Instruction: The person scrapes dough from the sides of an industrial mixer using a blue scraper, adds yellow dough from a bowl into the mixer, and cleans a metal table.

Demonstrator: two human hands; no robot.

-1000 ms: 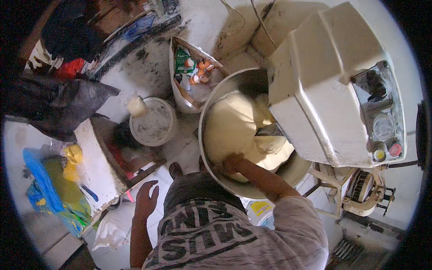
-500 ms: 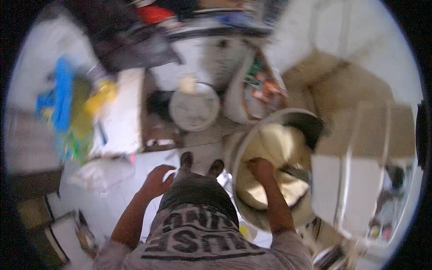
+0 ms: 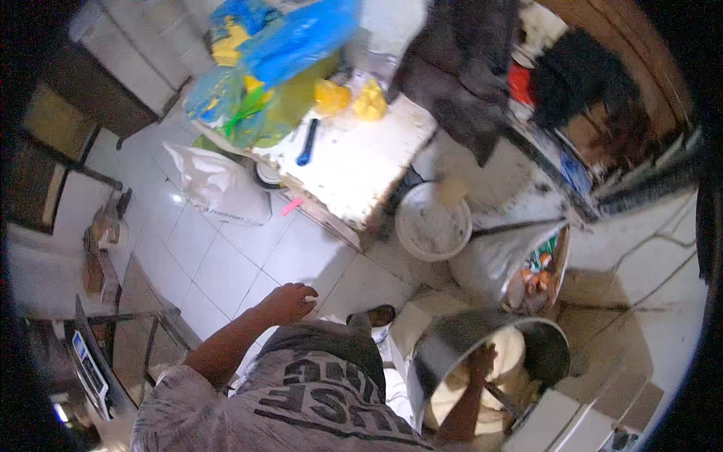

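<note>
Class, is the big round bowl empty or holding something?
Holding something: pale dough lies inside the bowl, by the right hand.

Bare left hand (image 3: 292, 303) hangs out front, fingers loosely curled, pointing inward; bare left forearm (image 3: 239, 340) slants forward and in. Bare right hand (image 3: 480, 360) reaches forward at right, fingers extended; bare right forearm (image 3: 463, 410) runs nearly straight behind. Hands well apart.
</note>
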